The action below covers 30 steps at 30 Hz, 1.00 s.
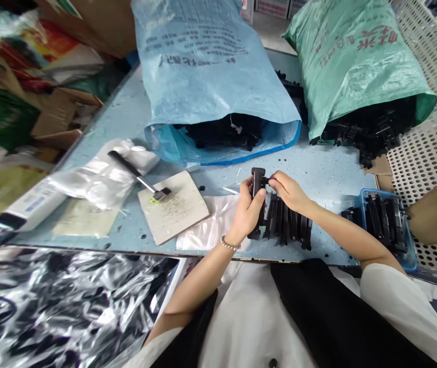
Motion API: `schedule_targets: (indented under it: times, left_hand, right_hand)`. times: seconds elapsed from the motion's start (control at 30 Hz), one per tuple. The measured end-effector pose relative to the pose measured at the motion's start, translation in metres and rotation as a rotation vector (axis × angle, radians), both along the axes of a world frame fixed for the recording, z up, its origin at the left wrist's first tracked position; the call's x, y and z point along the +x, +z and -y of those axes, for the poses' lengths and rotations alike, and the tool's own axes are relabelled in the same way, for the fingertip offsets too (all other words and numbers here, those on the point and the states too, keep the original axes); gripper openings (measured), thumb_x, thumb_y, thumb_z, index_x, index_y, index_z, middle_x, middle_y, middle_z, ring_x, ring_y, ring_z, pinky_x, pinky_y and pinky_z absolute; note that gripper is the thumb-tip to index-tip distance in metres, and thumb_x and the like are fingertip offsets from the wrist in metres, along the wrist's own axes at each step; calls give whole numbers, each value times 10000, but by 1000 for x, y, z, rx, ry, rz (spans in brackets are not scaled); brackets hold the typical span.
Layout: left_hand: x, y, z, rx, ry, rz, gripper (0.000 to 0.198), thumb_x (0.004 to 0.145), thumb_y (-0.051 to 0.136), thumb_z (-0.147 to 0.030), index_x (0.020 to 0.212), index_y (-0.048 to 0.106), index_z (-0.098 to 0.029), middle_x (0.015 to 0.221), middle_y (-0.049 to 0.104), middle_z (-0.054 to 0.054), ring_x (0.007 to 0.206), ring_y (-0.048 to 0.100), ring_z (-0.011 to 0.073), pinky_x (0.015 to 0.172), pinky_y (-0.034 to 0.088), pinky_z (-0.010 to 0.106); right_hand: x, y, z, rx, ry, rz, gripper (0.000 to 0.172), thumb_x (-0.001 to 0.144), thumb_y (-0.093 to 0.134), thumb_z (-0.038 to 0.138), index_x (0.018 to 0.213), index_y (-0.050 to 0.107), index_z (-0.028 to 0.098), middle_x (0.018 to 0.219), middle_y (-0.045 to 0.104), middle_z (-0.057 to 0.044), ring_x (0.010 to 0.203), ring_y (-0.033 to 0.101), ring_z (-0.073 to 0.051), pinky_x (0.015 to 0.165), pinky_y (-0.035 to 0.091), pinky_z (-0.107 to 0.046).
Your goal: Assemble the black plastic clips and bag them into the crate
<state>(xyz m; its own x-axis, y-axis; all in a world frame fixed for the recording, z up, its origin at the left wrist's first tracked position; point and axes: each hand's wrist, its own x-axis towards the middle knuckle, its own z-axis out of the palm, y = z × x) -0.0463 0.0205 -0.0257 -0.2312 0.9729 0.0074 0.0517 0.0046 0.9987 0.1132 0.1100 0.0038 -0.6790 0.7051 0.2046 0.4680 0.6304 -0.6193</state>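
My left hand (249, 210) is wrapped round a long black plastic part (257, 176) with a wider end, held upright over the table's front edge. At the upper side of that part, my right hand (288, 190) pinches a small black piece (266, 181) that meets the part; the fingers hide most of it. Just below my right hand lies a row of several slim black plastic parts (289, 225) side by side. Under my left wrist is a clear plastic bag (210, 225), flat on the table.
A hammer (134, 171) rests on a square board (174, 207) at left. Behind stand a blue sack (218, 76) and a green sack (360, 66), both open with black parts inside. A blue basket (410, 255) of black parts is at right. Bagged items (68, 306) fill the lower left.
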Motion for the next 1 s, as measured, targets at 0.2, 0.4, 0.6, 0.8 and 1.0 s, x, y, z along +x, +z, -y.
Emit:
schedule_targets:
  times: [0.2, 0.4, 0.6, 0.8, 1.0]
  left_hand:
    - [-7, 13, -11, -145, -6, 298, 464, 936, 573, -582, 1236, 438, -256, 1000, 669, 34, 675, 633, 132, 579, 522, 260]
    - [-8, -16, -23, -209, 61, 414, 494, 893, 619, -572, 1218, 402, -270, 859, 640, -19, 571, 624, 130, 577, 542, 286]
    - [-12, -80, -8, -254, 144, 76, 376, 915, 581, -490, 1146, 548, -195, 1051, 683, 82, 1054, 680, 257, 980, 536, 444]
    - [28, -103, 17, -117, 82, -199, 524, 927, 558, -319, 1424, 487, -170, 1519, 466, 188, 1486, 381, 309, 1262, 257, 547]
    - [5, -81, 16, -92, 11, 60, 581, 978, 540, -399, 1513, 410, -215, 1588, 419, 163, 1477, 436, 273, 1237, 348, 492]
  right_hand:
    - [6, -13, 42, 394, 307, 254, 350, 1053, 456, 460, 928, 649, 197, 866, 674, -73, 821, 553, -226, 687, 379, -355]
    - [5, -21, 45, 288, 307, 339, 359, 1065, 437, 387, 855, 665, 206, 823, 685, -61, 825, 582, -231, 714, 418, -368]
    - [-37, -22, -68, 23, -21, 290, 297, 1079, 407, 358, 1115, 642, 179, 1113, 679, -112, 1074, 605, -252, 910, 461, -375]
    - [-107, -49, -166, -23, -372, 413, 371, 1044, 484, 264, 1365, 532, 83, 1408, 541, -228, 1267, 545, -349, 1026, 451, -467]
    - [-75, -33, -164, -327, -476, 72, 213, 1036, 472, 241, 1007, 650, 127, 1011, 694, -150, 932, 659, -233, 822, 535, -358]
